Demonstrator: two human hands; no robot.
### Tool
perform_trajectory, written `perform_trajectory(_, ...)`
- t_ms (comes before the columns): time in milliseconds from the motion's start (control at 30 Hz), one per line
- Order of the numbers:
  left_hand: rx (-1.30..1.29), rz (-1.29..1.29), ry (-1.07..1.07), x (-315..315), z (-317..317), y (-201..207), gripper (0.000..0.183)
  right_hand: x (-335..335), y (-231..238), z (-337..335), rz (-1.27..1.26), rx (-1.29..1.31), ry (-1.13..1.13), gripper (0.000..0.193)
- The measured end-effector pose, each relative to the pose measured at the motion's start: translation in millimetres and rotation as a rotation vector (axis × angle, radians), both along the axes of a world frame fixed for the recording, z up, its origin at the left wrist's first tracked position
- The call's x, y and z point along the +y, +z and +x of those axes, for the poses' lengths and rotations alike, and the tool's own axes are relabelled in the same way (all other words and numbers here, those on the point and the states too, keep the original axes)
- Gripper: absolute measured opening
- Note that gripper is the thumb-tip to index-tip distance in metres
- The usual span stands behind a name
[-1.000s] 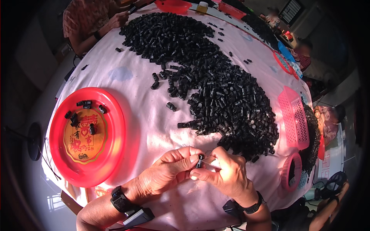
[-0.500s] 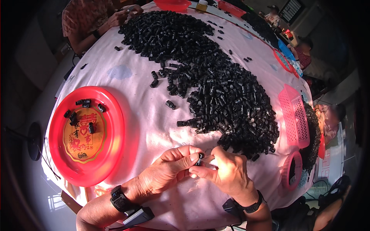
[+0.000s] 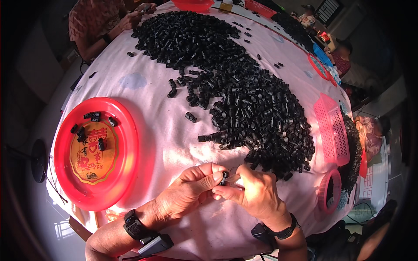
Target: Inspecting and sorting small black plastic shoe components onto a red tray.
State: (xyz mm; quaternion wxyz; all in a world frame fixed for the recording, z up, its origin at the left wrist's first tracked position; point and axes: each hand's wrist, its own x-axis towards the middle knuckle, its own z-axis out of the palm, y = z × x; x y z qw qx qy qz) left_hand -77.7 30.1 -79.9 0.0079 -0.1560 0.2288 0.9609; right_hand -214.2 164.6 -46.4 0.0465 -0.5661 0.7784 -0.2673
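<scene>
Near the front of the table, my left hand [image 3: 189,189] pinches a small black plastic part [image 3: 224,178] between thumb and fingertips. My right hand [image 3: 259,193] is closed around a thin pale tool [image 3: 236,182], its narrow end at the black part; its exact kind is hidden by the fingers. Beyond both hands spreads a large heap of similar black parts [image 3: 257,108], short and cylindrical. To my left stands a round red tray [image 3: 126,174] with several of the black parts [image 3: 96,116] lying in it.
A pink cloth [image 3: 170,143] covers the table. On the right are a pink perforated basket [image 3: 333,130] and a round pink container [image 3: 328,191]. A person [image 3: 100,26] sits at the far left edge, hands near the heap. Other people [image 3: 370,130] sit on the right.
Both hands keep the same grip at nearly the same place, with the black part tilted slightly. The whole view has shifted a little.
</scene>
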Motion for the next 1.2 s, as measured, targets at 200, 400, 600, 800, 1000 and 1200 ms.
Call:
perform_trajectory(200, -0.007, -0.044, 0.003, 0, 1, 2, 0.023, 0, 1, 2, 0.006, -0.043, -0.013, 0.048)
perform_trajectory(400, -0.009, -0.083, -0.027, 0, 0, -1, 0.023, 2, 0, 0, 0.003, -0.006, -0.01, 0.048)
perform_trajectory(600, -0.02, -0.061, -0.01, 0, 1, -1, 0.023, 1, 1, 0, 0.012, 0.004, 0.019, 0.044)
perform_trajectory(800, 0.028, -0.004, -0.009, -3, 2, 0, 0.019, 2, -10, 4, -0.077, -0.054, 0.028, 0.048)
perform_trajectory(1000, 0.008, 0.026, -0.001, -3, 1, 6, 0.022, 1, 0, 0, -0.018, -0.003, 0.01, 0.045)
perform_trajectory(1200, 0.013, 0.041, 0.001, -2, 2, 4, 0.022, 2, -7, -1, -0.057, -0.005, -0.002, 0.052)
